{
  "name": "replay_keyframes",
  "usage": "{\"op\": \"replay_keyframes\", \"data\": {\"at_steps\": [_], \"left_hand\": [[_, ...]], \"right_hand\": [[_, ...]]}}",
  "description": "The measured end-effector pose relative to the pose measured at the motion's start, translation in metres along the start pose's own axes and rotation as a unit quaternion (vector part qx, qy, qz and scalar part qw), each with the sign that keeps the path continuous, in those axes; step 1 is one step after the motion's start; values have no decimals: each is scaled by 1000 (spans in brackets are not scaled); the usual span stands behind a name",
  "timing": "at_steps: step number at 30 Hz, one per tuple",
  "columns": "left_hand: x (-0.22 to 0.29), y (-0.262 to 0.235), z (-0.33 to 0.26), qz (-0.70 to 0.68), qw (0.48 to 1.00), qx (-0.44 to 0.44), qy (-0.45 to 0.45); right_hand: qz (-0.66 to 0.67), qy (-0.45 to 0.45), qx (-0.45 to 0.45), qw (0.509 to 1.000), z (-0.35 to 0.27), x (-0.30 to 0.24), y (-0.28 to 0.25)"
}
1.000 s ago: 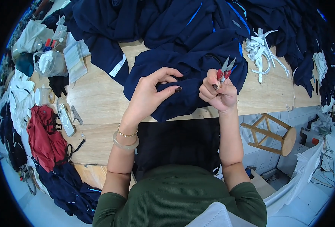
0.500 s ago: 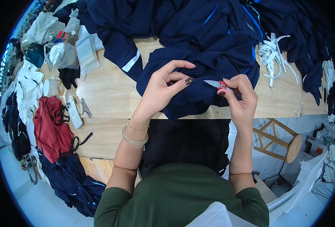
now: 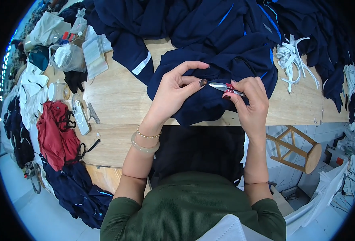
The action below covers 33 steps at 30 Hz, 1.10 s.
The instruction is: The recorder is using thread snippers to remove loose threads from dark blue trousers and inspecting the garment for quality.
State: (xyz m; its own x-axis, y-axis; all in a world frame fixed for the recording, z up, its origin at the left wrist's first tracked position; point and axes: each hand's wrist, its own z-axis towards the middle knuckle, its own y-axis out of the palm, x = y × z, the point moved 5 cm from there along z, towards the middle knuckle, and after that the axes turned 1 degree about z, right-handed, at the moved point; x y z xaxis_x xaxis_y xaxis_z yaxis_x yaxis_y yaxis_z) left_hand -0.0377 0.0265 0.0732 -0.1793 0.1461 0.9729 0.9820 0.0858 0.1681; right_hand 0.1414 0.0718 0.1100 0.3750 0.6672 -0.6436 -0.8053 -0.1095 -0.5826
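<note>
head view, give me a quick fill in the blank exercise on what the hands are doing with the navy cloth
1. The right hand holds small ____ with red handles.
2. The left hand pinches the ____ blue garment.
3. The garment lies on a ____ table.
4. A ____ cloth lies at the table's left end.

Missing words: snips; navy; wooden; red

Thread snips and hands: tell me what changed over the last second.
The right hand lowered the red-handled thread snips from upright to level, blades pointing at the left hand. The left hand's fingers closed in, pinching the navy garment by the tips. Unchanged: snips in the right hand, garment on the wooden table.
</note>
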Motion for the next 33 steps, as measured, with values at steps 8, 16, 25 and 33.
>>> {"op": "replay_keyframes", "data": {"at_steps": [8, 16, 25, 33], "left_hand": [[1, 2, 0, 0, 1000, -3, 6], [-5, -9, 0, 195, 976, 28, 96], [30, 6, -24, 156, 974, -12, 162], [25, 5, -28, 57, 992, -27, 106]], "right_hand": [[-69, -58, -5, 996, 0, -3, 3], [-16, -88, 36, 995, -17, -5, 3], [-149, -159, -47, 975, -26, -9, 14], [-171, -166, -74, 968, -24, -11, 12]]}}
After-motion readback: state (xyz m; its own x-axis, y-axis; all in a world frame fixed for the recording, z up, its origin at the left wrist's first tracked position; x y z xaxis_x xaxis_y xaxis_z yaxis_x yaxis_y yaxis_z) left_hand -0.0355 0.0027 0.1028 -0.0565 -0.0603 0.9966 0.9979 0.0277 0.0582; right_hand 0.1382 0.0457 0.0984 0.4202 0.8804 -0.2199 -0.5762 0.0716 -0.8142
